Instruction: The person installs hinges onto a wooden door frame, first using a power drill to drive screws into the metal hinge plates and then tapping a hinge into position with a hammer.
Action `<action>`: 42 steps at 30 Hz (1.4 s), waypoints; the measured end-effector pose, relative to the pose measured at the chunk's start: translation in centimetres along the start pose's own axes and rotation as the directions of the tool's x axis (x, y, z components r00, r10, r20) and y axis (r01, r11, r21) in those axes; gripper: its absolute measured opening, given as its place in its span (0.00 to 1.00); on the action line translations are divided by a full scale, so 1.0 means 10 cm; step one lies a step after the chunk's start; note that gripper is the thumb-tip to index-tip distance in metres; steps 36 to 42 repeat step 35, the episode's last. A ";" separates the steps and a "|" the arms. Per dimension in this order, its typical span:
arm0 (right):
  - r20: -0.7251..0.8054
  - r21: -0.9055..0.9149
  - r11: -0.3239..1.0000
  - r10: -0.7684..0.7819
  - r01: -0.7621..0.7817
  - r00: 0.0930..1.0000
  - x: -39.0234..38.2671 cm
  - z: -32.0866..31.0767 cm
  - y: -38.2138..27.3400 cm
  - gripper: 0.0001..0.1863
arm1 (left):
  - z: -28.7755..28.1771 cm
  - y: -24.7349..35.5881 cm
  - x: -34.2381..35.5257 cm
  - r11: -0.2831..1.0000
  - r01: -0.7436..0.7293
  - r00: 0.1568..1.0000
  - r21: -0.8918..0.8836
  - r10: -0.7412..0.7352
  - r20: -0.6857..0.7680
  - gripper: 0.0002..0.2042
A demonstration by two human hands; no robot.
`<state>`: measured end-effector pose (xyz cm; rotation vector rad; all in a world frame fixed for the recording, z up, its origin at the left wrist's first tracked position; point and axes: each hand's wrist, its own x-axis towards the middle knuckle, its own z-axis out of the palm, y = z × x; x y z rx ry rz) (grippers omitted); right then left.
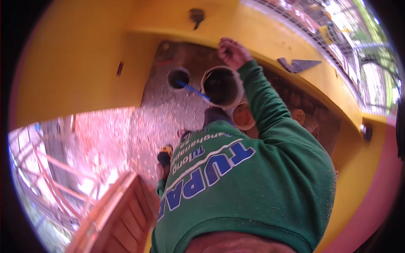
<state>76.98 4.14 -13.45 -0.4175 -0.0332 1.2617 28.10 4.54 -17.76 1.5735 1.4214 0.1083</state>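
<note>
My right arm, in a green sleeve, reaches up past a large round bucket [239,80]. My right hand [234,52] is by the bucket's far rim, close to the yellow wall, with fingers curled inward; whether anything is in them is hidden. Low at my left side, my left hand [161,170] shows only in part beside my body, closed around a black and yellow tool [165,154] whose kind I cannot make out. A blue stick [193,90] slants between the bucket and a smaller dark pail [178,78] to its left.
A pointed trowel [304,65] lies on the yellow ledge [270,40] at the right. Round tins [243,116] stand near my body on the dusty floor [168,109]. At lower left is a brown panelled wooden door [122,219]. A dark fitting [196,17] is on the yellow wall.
</note>
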 end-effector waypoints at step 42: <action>-0.528 -0.468 0.513 0.490 -0.719 0.693 0.29 -0.82 2.44 0.08 | -1.25 -0.65 -0.01 0.994 0.100 0.995 0.035 -0.099 -0.032 0.13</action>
